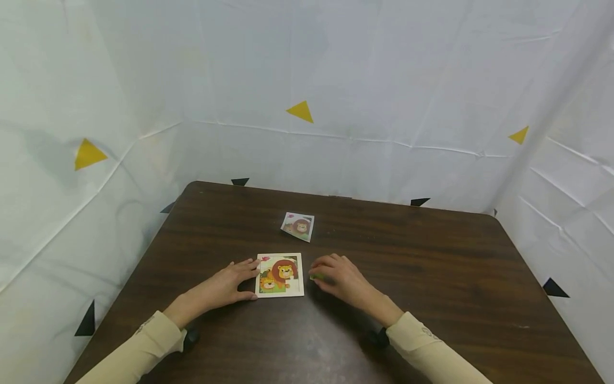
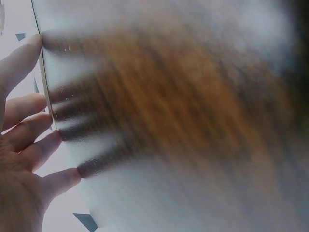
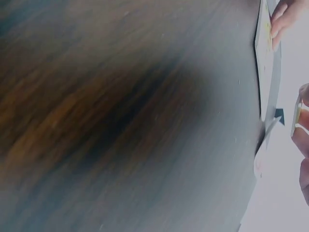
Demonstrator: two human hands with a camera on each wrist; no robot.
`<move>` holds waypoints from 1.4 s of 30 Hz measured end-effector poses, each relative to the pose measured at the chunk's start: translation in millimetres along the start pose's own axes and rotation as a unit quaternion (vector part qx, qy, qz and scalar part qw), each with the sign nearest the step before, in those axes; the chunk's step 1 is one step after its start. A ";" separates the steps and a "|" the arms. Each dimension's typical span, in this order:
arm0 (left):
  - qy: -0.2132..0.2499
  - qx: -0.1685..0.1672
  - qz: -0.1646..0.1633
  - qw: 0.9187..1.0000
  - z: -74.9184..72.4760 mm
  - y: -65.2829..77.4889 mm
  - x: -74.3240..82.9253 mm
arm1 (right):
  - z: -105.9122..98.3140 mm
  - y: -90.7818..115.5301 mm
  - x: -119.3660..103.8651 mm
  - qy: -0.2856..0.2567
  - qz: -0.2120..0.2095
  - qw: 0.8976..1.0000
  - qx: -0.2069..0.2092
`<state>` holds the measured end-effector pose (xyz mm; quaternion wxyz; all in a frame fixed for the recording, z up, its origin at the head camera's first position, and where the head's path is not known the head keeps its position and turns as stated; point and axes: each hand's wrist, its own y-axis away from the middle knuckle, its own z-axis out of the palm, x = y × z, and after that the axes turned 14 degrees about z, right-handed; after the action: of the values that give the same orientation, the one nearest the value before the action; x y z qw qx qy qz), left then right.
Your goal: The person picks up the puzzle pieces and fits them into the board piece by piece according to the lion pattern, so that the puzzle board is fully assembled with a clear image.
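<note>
A square jigsaw puzzle board (image 1: pixel 296 288) lies on the table, with a lion and a smaller animal pictured on it. Its lower right part is bare of pieces. My left hand (image 1: pixel 223 288) touches the board's left side, fingers spread and thumb at the lower left corner. To the right of the board, my right hand (image 1: pixel 342 280) pinches a small puzzle piece (image 3: pixel 296 113) with some green on it. That piece is held off the table, apart from the board. In the left wrist view the fingers (image 2: pixel 31 128) are extended; the board is not visible there.
Behind the board lies a picture card (image 1: pixel 298 226) with a similar lion, one edge curled up. The dark wooden table (image 1: pixel 431 266) stands against white sheeting (image 1: pixel 360 80) marked with yellow and black triangles.
</note>
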<state>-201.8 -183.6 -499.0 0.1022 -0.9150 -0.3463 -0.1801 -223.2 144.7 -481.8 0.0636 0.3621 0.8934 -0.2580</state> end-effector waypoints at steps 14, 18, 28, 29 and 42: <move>-0.011 -0.001 0.006 1.000 0.2 0.8 -1.4 | 14.7 -16.5 -14.2 -0.012 -0.036 0.999 -0.035; -0.008 -0.003 0.006 1.000 -0.6 1.0 -0.5 | 18.7 -21.5 -19.4 -0.007 -0.033 0.997 -0.065; -0.005 -0.002 0.007 1.000 -0.8 1.0 -0.4 | 27.7 -24.9 -25.8 0.029 -0.024 0.992 -0.124; -0.006 -0.002 0.006 1.000 -0.7 0.8 -0.7 | 28.5 -24.2 -25.5 0.032 -0.026 0.991 -0.125; -0.005 -0.008 0.003 1.000 -2.1 -1.5 1.5 | 37.4 -22.3 -31.1 0.082 -0.045 0.989 -0.112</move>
<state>-202.3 -182.3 -496.3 0.0937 -0.9176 -0.3430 -0.1777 -218.3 93.1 -495.3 0.0183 0.3317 0.9344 -0.1283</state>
